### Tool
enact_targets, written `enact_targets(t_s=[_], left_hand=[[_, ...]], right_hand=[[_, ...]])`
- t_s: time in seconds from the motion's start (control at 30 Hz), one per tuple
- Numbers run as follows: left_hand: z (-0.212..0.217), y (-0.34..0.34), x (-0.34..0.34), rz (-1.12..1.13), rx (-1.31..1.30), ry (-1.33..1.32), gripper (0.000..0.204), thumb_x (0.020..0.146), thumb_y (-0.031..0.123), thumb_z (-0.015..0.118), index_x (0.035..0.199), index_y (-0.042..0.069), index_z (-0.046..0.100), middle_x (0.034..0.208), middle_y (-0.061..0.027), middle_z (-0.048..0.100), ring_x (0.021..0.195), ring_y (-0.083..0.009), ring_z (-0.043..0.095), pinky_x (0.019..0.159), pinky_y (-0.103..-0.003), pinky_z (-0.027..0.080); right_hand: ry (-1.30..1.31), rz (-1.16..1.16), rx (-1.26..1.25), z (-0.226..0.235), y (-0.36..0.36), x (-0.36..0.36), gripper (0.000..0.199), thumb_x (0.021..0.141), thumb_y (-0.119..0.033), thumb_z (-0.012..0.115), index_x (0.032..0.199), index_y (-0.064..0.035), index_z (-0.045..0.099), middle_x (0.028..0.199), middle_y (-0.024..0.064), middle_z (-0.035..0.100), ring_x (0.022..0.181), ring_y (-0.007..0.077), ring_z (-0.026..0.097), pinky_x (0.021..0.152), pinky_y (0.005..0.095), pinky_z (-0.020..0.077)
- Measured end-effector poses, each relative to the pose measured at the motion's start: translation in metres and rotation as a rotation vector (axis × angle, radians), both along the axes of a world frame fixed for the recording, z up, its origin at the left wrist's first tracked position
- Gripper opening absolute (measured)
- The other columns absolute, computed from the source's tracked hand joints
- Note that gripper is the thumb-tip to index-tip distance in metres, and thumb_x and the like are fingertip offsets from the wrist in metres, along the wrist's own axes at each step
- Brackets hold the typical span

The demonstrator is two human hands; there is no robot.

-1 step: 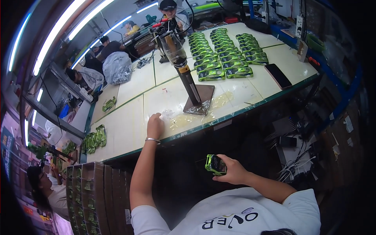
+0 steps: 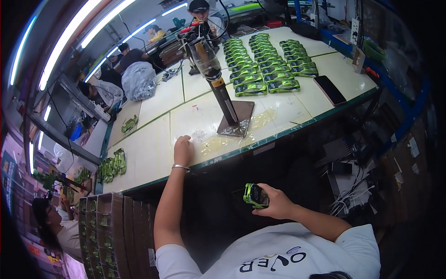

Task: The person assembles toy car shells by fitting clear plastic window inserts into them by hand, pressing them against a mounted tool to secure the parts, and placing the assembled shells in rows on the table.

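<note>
My right hand [image 2: 277,203] holds a bright green and black car-shaped plastic shell [image 2: 255,195] in front of my body, below the table edge. My left hand [image 2: 184,149] rests at the near edge of the table, its fingers curled together; what they hold, if anything, is too small to make out. Beside those fingers lies a little heap of small clear pieces [image 2: 199,136]. To the right of it, a dark upright tool [image 2: 225,100] stands over a brown square plate [image 2: 247,111]. Yellowish clear tape [image 2: 218,144] covers the tabletop near the plate.
Rows of green car shells [image 2: 250,88] fill the far right of the table [image 2: 153,153], near a phone [image 2: 330,90]. More green shells [image 2: 111,166] lie at the left end. A plastic bag [image 2: 139,81] stands farther back. Divided cartons [image 2: 111,204] are stacked at lower left. Other people sit beyond.
</note>
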State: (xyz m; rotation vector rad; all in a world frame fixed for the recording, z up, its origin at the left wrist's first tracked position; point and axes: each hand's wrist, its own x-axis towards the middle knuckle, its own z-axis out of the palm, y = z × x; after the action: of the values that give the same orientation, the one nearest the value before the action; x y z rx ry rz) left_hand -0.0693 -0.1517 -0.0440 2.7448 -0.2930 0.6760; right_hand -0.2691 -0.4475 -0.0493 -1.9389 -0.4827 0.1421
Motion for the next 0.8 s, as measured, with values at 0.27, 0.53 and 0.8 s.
enact_targets(t_s=[0.27,0.53,0.8], left_hand=[[-0.017,0.025,-0.009,0.107,-0.555,0.165,0.011,0.069,0.005,0.058,0.076,-0.001,0.06,0.065,-0.0083,0.059,0.056,-0.0129,0.055,0.055,-0.024,0.045],[0.012,0.017,-0.025,0.148,-0.198,0.252,0.009,0.066,0.005,0.057,0.071,-0.001,0.06,0.061,-0.0122,0.058,0.057,-0.0205,0.056,0.056,-0.028,0.045],[0.026,0.002,-0.026,0.168,0.274,0.251,0.005,0.064,0.002,0.051,0.067,-0.001,0.055,0.068,-0.0199,0.057,0.065,-0.0348,0.056,0.06,-0.037,0.045]], right_hand=[[0.121,0.007,0.068,-0.01,-0.004,0.007,0.065,0.06,-0.022,0.073,0.112,-0.0006,0.04,0.09,0.0135,0.057,0.08,0.0222,0.058,0.073,0.0303,0.0455],[0.135,0.03,0.081,-0.012,0.002,0.015,0.066,0.059,-0.023,0.073,0.112,0.0,0.04,0.091,0.0154,0.056,0.081,0.0266,0.058,0.073,0.0326,0.045],[0.22,0.017,0.096,-0.014,-0.003,0.018,0.064,0.059,-0.021,0.073,0.111,-0.0027,0.041,0.093,0.0138,0.056,0.084,0.0255,0.057,0.074,0.032,0.0448]])
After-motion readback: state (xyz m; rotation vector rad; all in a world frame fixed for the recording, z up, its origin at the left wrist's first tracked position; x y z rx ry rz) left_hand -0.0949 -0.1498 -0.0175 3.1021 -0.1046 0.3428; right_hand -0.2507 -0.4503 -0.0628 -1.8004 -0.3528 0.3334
